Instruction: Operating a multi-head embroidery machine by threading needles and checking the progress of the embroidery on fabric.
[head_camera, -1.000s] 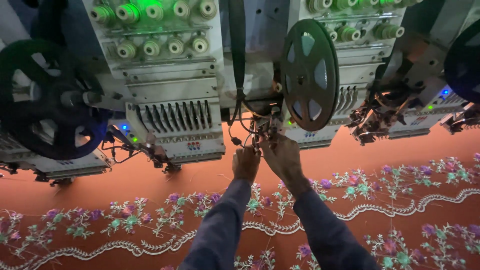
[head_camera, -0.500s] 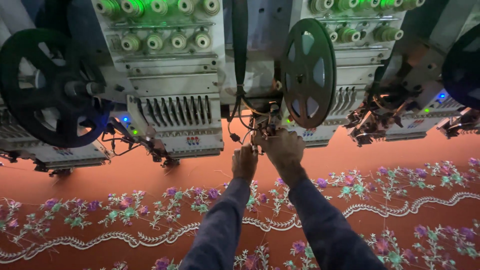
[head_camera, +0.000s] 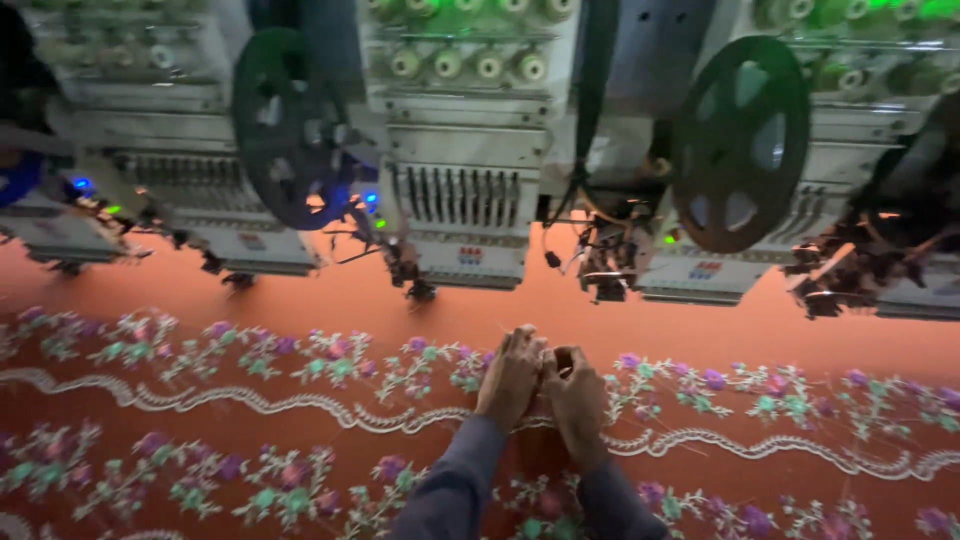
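Observation:
My left hand and my right hand rest side by side on the orange fabric, fingertips pressed together over a purple and green embroidered flower band. Both hands have their fingers curled shut. Anything pinched between them is too small to make out. Dark blue sleeves cover both forearms. Just beyond the hands hangs the needle area of an embroidery machine head with loose wires and threads.
A row of white embroidery heads spans the top, with green thread cones above. Two black spoked reels hang in front of the heads. A white scalloped stitched line crosses the fabric.
Both hands have come down from the machine head's needle area to the fabric and drawn together. The view has shifted, so the machine heads now sit further right.

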